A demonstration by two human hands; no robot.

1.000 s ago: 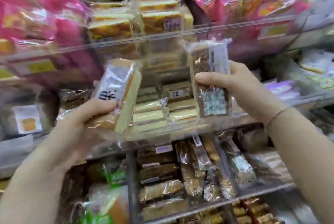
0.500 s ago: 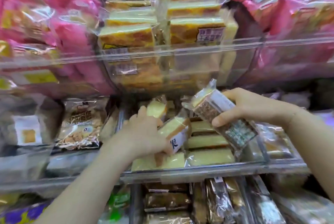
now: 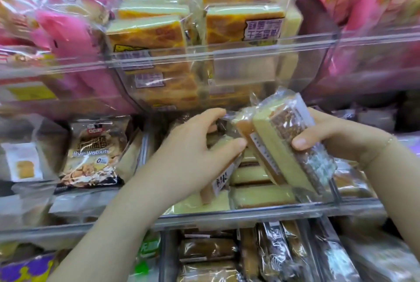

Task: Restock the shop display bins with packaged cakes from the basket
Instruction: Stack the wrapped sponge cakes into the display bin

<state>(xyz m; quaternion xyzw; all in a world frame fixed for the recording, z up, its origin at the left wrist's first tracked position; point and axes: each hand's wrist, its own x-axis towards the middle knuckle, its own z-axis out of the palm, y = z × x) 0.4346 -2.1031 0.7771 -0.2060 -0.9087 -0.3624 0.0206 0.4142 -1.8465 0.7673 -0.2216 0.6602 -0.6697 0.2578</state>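
Note:
My left hand [image 3: 193,147] reaches into the middle clear bin [image 3: 238,214] and grips a pale wrapped cake [image 3: 221,181] standing on end there. My right hand [image 3: 336,138] holds a tilted wrapped cake [image 3: 279,143] with a brown crumb top, just above the bin's right half. Several pale cakes [image 3: 261,196] lie flat in the bin. The basket is out of view.
An upper clear bin [image 3: 204,56] holds orange marbled cakes, flanked by pink packets [image 3: 56,31]. A rye walnut bread bag [image 3: 91,154] sits left of the middle bin. Dark wrapped cakes [image 3: 209,252] fill the bins below.
Both hands have come closer to the middle bin. The left hand pushed its pale cake down among the stacked ones; the right hand brought the crumb-topped cake lower and next to it.

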